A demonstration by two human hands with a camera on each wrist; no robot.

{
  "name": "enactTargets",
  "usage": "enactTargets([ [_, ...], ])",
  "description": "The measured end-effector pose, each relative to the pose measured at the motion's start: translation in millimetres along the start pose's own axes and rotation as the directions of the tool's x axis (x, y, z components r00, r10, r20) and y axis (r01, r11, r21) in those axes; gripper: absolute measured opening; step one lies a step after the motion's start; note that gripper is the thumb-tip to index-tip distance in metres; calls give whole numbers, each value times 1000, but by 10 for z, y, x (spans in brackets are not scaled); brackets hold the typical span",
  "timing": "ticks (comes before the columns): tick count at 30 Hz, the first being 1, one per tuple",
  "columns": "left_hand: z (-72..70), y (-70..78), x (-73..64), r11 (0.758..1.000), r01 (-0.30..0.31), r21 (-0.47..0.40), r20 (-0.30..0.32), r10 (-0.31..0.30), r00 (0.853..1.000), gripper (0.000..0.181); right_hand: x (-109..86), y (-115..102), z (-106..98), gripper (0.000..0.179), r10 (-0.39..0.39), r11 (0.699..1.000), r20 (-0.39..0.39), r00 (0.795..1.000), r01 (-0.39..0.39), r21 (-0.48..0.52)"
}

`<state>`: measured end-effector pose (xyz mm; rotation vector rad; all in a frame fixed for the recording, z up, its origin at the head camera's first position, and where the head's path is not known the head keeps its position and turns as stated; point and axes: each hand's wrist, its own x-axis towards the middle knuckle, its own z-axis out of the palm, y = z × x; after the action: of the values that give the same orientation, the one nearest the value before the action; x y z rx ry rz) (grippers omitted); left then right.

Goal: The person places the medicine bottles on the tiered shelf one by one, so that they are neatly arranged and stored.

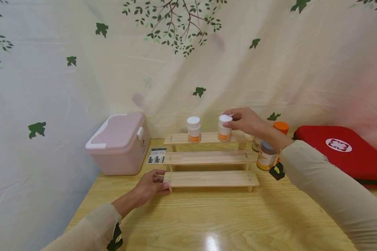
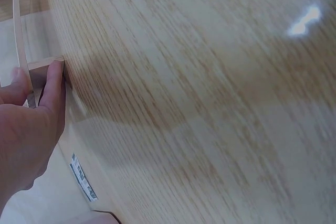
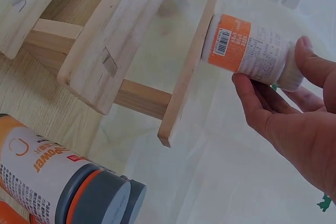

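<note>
A three-tier wooden rack [image 1: 207, 178] stands on the table. On its top tier, toward the right end, is a white pill bottle [image 3: 252, 51] with an orange label band; my right hand [image 1: 246, 122] holds it around the cap with thumb and fingers. The bottle's base meets the top board in the right wrist view. A matching pill bottle [image 1: 193, 129] stands to its left on the same tier. My left hand [image 1: 149, 186] grips the left end of the lowest tier, thumb on one side and fingers on the other, as the left wrist view also shows.
Right of the rack stand several bottles, among them a grey-lidded jar [image 1: 266, 157] and an orange-capped one [image 1: 281, 127]. A red first-aid case [image 1: 317, 150] lies farther right. On the left are a pink lidded box [image 1: 119, 150] and a printed card [image 1: 157, 156]. A patterned curtain hangs behind.
</note>
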<state>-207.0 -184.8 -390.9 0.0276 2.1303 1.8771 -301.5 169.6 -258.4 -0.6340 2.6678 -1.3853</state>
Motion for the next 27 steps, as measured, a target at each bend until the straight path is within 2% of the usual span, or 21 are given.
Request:
enactTargets([
  [6,7,11,-5,1000,5,9,-7,-5,1000,47,19,7,-8,47,9,1000,17,1000,-9,0],
  [13,-2,26,-26,1000,-8,10,15,8,1000,49,-38,0,-59,72,16,999,25,1000,-15,-39],
  [20,-17,-5,-8,1000,-18,3,28,17,999,49,-278,-20,-234,75,33,990,-48,998,-39,-134],
  [27,-19,-10,-7,1000,-12,1,24,12,1000,50,-610,75,-484,76,73,977,-98,992,-91,-193],
])
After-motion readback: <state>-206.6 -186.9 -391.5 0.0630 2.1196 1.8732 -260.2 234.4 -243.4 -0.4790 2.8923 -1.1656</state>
